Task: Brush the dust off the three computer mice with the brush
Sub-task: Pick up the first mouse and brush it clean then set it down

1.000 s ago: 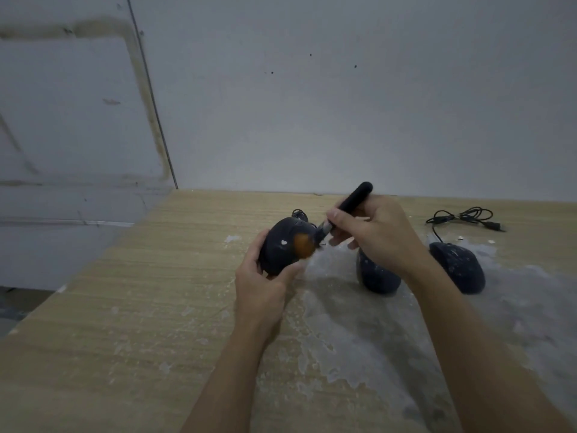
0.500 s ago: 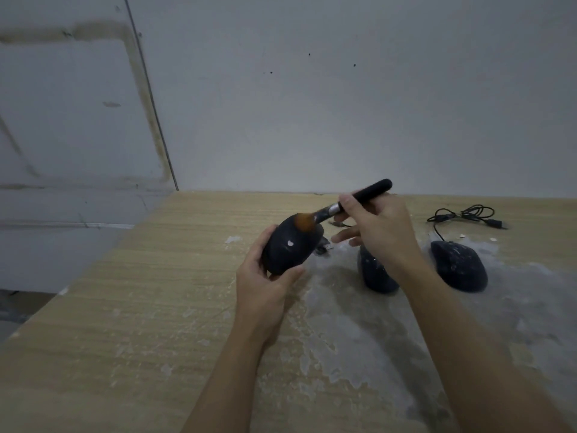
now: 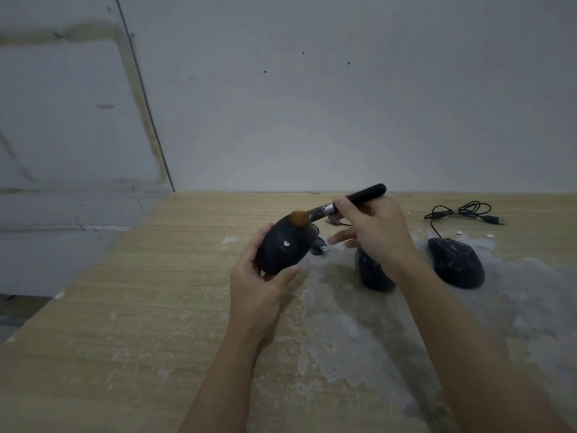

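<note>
The left hand [image 3: 260,295] grips the held mouse [image 3: 285,243] above the table [image 3: 140,307], fingers and thumb curled round its sides, long axis tilted up and away. The right hand [image 3: 371,228] pinches the brush [image 3: 349,203]; the handle points up-right, and the bristles rest on the mouse's far end. Two other mice [image 3: 456,262] lie beyond the right fingers.

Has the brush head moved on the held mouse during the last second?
Yes. The brush head has moved from the mouse's right side up to its far top edge, above the white mark, nearer the wall.
</note>
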A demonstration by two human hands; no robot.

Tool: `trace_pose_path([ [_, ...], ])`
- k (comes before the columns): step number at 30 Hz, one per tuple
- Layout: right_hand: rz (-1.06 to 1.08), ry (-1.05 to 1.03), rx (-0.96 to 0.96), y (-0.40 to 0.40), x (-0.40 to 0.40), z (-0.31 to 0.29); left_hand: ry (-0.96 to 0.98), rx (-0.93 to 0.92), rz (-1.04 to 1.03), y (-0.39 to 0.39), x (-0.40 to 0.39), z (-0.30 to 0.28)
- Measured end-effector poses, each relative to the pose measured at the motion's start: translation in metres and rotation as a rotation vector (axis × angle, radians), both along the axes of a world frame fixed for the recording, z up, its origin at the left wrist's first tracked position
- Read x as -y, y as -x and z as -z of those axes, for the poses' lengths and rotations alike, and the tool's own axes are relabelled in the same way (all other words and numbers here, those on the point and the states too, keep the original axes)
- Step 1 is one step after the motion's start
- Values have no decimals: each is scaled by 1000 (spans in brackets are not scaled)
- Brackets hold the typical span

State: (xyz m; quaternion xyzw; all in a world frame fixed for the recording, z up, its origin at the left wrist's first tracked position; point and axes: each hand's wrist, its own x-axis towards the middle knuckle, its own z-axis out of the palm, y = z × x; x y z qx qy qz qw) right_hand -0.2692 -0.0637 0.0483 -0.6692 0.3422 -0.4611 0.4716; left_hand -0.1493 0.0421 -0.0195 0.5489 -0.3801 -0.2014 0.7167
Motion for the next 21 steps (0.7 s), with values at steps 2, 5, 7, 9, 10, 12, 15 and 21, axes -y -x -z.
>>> trace_pose_path([
  [2, 125, 81, -68, -2, 3, 5, 4, -7, -34, 0, 0, -1],
  [5, 150, -47, 20, -5, 3, 11, 35, -85, -88, -1, 0, -3],
  [7, 53, -163, 26, -10, -1, 12, 54, -178, -105, -1, 1, -3],
  [9, -100, -281, 62, -17, -9, 13, 66, -257, -94, -2, 3, -2],
  [10, -157, -319, 84, -21, -13, 14, 70, -284, -78, -2, 4, -1],
  [12, -200, -338, 95, -26, -18, 17, 75, -317, -35, -2, 4, 0],
  [15, -210, -281, 77, -28, -19, 21, 112, -423, 47, -3, 4, -4],
  [21, -236, -154, 17, -26, -18, 22, 69, -586, 130, -4, 4, -7],
])
